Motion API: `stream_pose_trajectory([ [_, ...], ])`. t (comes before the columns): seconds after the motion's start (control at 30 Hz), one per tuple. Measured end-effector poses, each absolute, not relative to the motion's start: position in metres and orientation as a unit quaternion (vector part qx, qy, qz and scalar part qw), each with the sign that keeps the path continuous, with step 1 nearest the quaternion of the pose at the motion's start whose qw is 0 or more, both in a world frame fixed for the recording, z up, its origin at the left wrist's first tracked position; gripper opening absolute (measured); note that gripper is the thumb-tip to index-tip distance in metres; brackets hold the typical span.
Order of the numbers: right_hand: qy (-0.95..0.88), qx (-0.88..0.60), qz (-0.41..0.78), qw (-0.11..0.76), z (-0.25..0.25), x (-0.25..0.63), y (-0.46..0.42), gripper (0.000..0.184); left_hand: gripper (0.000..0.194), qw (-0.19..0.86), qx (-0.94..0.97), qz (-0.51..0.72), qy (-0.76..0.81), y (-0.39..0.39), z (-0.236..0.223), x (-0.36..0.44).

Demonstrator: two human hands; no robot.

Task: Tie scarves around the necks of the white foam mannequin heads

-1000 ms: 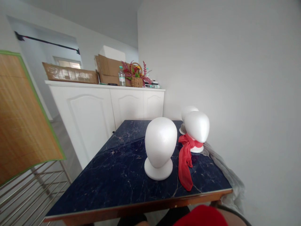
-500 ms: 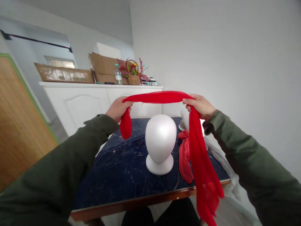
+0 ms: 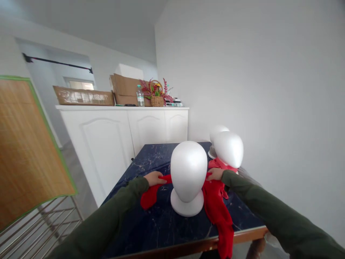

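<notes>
A white foam mannequin head (image 3: 188,176) stands on the dark marble table (image 3: 151,162). A red scarf (image 3: 218,212) runs behind its neck; one end lies on the table at the left, the longer end hangs over the front edge at the right. My left hand (image 3: 154,178) is closed on the scarf left of the head. My right hand (image 3: 215,174) grips the scarf right of it. Behind stands a second foam head (image 3: 229,148) with another red scarf (image 3: 215,163) tied at its neck, and a third head (image 3: 217,130) behind that.
A grey cloth (image 3: 245,172) lies at the table's right edge by the wall. A white cabinet (image 3: 121,129) at the back carries cardboard boxes, a water bottle (image 3: 139,97) and a flower basket (image 3: 157,94). A bamboo mat (image 3: 24,144) and a metal rack (image 3: 40,226) are at the left.
My hands came up with the red scarf stretched above the foam head, then dropped it behind the head to neck height, one hand on each side.
</notes>
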State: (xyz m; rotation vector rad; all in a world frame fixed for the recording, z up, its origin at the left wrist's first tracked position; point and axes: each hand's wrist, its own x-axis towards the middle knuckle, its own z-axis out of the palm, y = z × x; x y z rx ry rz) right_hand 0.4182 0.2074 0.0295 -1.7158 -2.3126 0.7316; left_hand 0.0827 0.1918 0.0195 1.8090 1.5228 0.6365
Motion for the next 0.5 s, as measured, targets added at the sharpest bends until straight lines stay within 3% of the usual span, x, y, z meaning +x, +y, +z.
stream_pose_trajectory([
  [0.17, -0.745, -0.568, 0.345, 0.054, -0.018, 0.44, 0.171, 0.009, 0.021, 0.442, 0.685, 0.187, 0.548, 0.133, -0.015, 0.07],
  [0.3, -0.74, -0.557, 0.352, 0.139, -0.034, 0.44, 0.144, 0.015, 0.019, 0.571, 0.56, 0.303, 0.517, 0.096, -0.028, 0.08],
  [0.4, -0.749, -0.533, 0.34, 0.196, -0.025, 0.434, 0.131, 0.008, 0.023, 0.645, 0.474, 0.414, 0.434, 0.077, -0.028, 0.097],
  [0.5, -0.695, -0.483, 0.458, 0.269, -0.009, 0.427, 0.121, 0.01, 0.026, 0.72, 0.388, 0.475, 0.325, 0.066, -0.028, 0.115],
])
